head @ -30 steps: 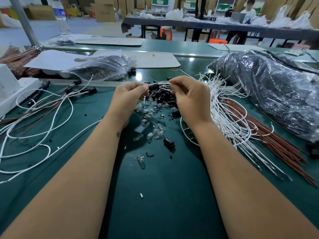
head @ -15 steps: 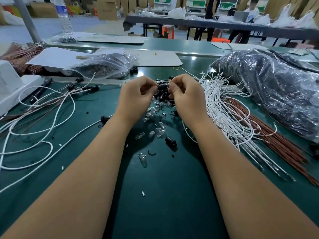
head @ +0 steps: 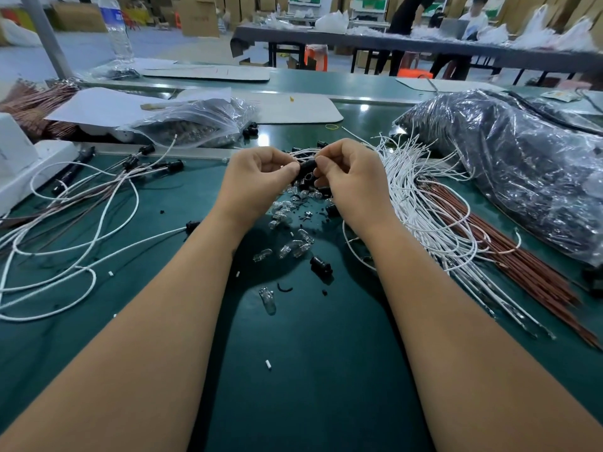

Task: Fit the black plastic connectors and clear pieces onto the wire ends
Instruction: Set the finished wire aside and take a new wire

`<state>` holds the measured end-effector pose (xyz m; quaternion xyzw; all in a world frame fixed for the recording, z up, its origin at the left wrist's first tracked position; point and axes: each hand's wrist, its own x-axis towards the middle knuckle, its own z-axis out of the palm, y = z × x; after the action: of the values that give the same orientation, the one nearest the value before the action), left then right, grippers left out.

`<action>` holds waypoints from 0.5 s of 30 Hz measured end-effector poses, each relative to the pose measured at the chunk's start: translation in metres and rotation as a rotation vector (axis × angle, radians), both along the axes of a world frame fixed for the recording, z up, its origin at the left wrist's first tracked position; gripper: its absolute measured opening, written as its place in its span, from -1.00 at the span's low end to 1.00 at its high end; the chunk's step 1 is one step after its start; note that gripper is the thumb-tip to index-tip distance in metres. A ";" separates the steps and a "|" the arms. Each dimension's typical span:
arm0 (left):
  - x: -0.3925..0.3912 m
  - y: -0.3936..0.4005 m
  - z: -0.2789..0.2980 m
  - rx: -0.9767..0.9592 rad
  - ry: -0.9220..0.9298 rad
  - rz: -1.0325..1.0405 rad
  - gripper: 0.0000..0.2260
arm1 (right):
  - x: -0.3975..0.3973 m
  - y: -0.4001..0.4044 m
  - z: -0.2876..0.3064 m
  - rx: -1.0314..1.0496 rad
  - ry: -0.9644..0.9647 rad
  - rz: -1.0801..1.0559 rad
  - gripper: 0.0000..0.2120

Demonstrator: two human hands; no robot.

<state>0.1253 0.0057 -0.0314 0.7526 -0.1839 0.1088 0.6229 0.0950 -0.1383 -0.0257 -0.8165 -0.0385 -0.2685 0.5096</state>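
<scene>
My left hand (head: 257, 181) and my right hand (head: 350, 179) meet above the green table, both pinching one black plastic connector (head: 307, 167) with thin white wire ends running from its top. Under the hands lies a heap of clear pieces (head: 290, 207) mixed with more black connectors. A loose black connector (head: 320, 265) and a single clear piece (head: 268, 298) lie nearer to me. A bundle of white wires (head: 424, 216) fans out to the right of my right hand.
Finished white wires with black ends (head: 65, 223) loop over the left side. Brown wires (head: 522, 256) lie right of the white bundle, beside a large dark plastic bag (head: 522, 164). A smaller clear bag (head: 195, 122) and white papers sit behind.
The hands have drawn closer together around the black connector and shifted slightly up the table; my head has leaned in a little.
</scene>
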 end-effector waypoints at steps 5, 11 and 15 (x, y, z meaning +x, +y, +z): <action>0.000 0.000 0.000 -0.033 0.012 0.019 -0.97 | 0.001 -0.004 0.002 0.165 0.001 0.048 -0.94; 0.000 -0.003 0.002 -0.008 0.025 -0.021 -0.96 | 0.001 0.000 0.000 0.087 0.054 0.094 -0.84; 0.002 -0.003 0.000 -0.001 0.071 -0.100 -0.92 | 0.002 -0.005 0.002 0.153 0.090 0.107 -0.92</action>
<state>0.1268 0.0024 -0.0315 0.7455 -0.1989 0.0511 0.6341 0.0974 -0.1438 -0.0233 -0.7831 -0.0384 -0.2061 0.5855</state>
